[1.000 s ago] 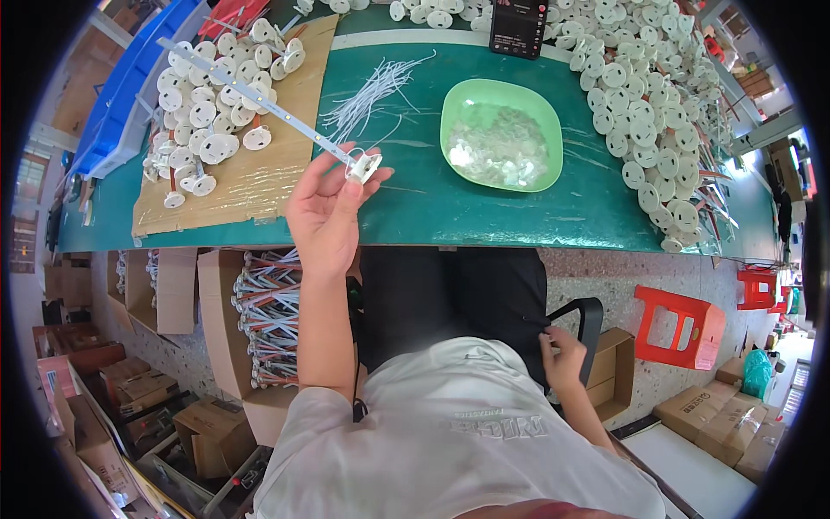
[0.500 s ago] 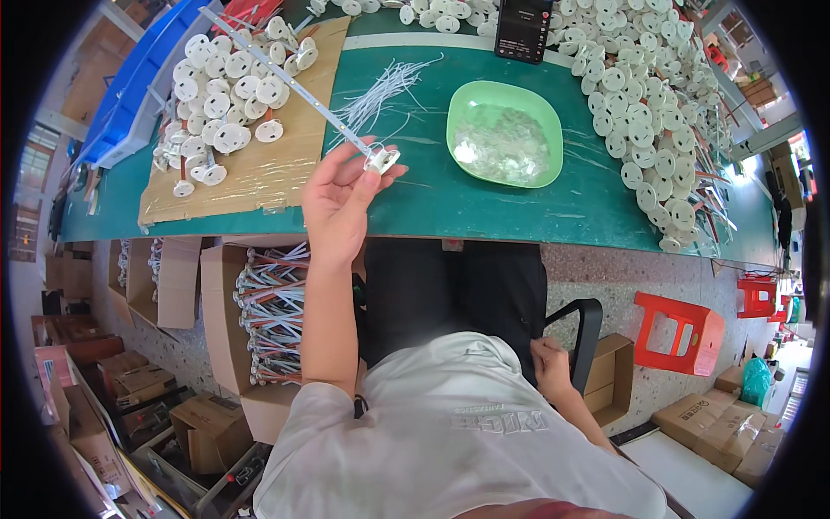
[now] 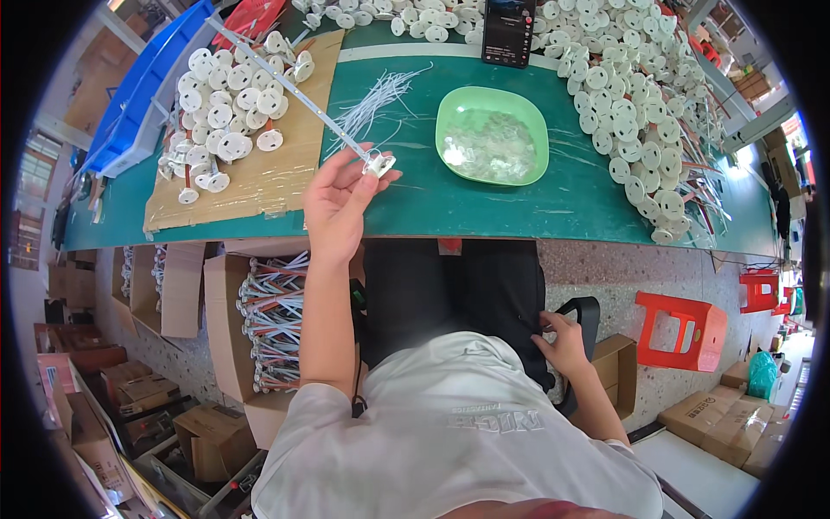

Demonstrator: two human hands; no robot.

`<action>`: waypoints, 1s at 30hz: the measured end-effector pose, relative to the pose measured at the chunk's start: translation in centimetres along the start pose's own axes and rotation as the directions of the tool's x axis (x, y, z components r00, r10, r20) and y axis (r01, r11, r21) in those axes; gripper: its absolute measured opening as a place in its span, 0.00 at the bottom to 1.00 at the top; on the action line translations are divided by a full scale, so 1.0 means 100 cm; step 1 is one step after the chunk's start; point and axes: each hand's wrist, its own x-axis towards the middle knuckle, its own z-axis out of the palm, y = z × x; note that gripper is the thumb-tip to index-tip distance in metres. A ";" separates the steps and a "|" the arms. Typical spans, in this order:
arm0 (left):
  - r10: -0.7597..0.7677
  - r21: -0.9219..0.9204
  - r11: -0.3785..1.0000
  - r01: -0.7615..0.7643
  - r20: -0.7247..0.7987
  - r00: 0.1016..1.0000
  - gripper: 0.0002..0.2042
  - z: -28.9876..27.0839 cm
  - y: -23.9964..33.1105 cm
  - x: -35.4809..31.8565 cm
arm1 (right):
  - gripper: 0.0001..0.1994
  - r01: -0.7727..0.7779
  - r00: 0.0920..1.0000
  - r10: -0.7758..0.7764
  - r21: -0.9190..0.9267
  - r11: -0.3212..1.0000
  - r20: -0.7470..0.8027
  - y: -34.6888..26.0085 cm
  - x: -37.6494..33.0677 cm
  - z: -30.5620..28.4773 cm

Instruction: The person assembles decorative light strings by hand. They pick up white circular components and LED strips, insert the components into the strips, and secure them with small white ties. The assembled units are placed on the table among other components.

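My left hand (image 3: 335, 206) is raised at the table's front edge, with fingers and thumb closed on the near end of a thin, rigid LED strip (image 3: 298, 95). A small white plastic end piece (image 3: 379, 163) with a short thin wire sits at that end, between thumb and fingertips. From there the strip slants up and left, over the cardboard sheet. My right hand (image 3: 564, 342) is down beside my right thigh, near the chair armrest (image 3: 586, 322). Its fingers are loosely bent and apart, and nothing shows in them.
A green bowl (image 3: 540, 160) of small clear pieces and a bundle of white wires (image 3: 380, 99) lie on the green table (image 3: 398, 212). White round-ended parts (image 3: 232, 147) cover the cardboard (image 3: 294, 164); more (image 3: 635, 130) heap at right. A phone (image 3: 507, 33) stands behind. Boxes (image 3: 226, 320) sit below.
My right hand has moved up slightly from its lower place by the chair, and its fingers have spread. My left hand keeps its hold on the strip. The view has shifted slightly.
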 end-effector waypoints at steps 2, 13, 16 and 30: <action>-0.006 -0.006 1.000 0.006 -0.005 1.000 0.18 0.000 0.000 -0.001 | 0.21 -0.008 1.000 0.008 -0.004 1.000 0.012 0.000 -0.008 0.001; -0.033 -0.045 0.998 0.032 -0.013 0.999 0.18 -0.001 0.000 0.000 | 0.09 -0.119 0.976 0.071 -0.232 0.965 -0.204 0.014 0.004 0.031; -0.041 -0.023 0.999 0.041 -0.012 0.999 0.18 0.001 0.001 0.002 | 0.08 -0.130 0.968 0.072 -0.237 0.963 -0.239 0.010 0.007 0.030; -0.042 0.008 0.999 0.042 -0.014 0.999 0.18 0.002 0.001 0.001 | 0.13 -0.053 0.984 0.032 -0.122 0.991 -0.173 -0.059 0.037 -0.028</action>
